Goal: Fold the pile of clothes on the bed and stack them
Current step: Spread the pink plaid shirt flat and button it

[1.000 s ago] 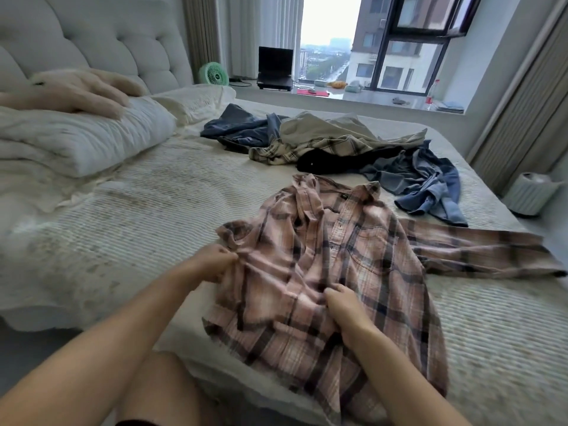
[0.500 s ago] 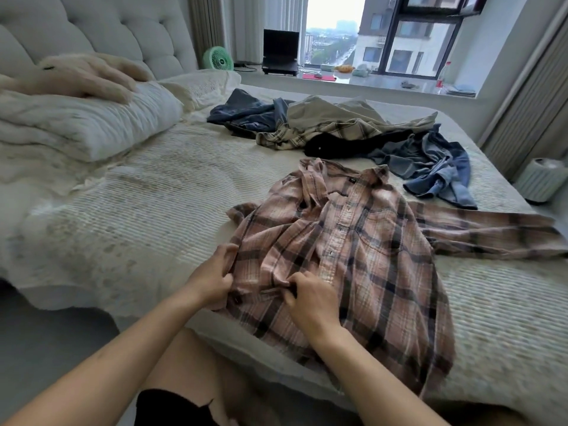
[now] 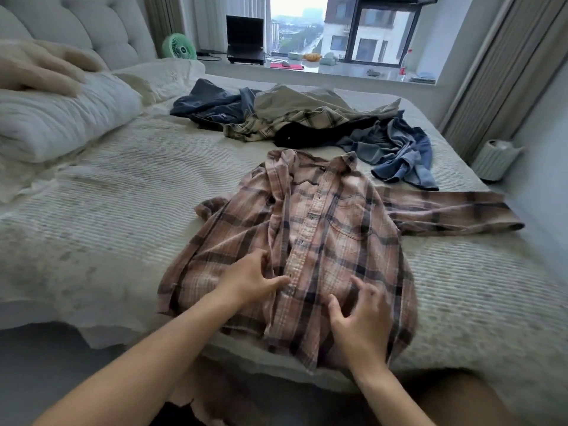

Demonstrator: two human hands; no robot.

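Both forearms are extended forward over the near edge of the bed (image 3: 92,210), and both hands are laid on the lower front of the pink plaid shirt (image 3: 322,235), which is spread face up and buttoned. The left hand (image 3: 252,279) is held palm down just left of the button placket, its fingers spread and only slightly bent, the thumb stretched toward the placket; nothing is gripped by it. The right hand (image 3: 358,315) is set nearer the hem, right of the placket, with its fingers splayed and loosely arched over the cloth; whether the fingertips are pressed into the fabric cannot be told, but no fold is seen pinched. The shirt's collar is pointed away from the hands, and one sleeve is stretched out far to the right of the right hand. Well beyond both hands, past the collar, the pile of unfolded clothes (image 3: 307,121) is heaped: dark blue, olive plaid, black and denim pieces
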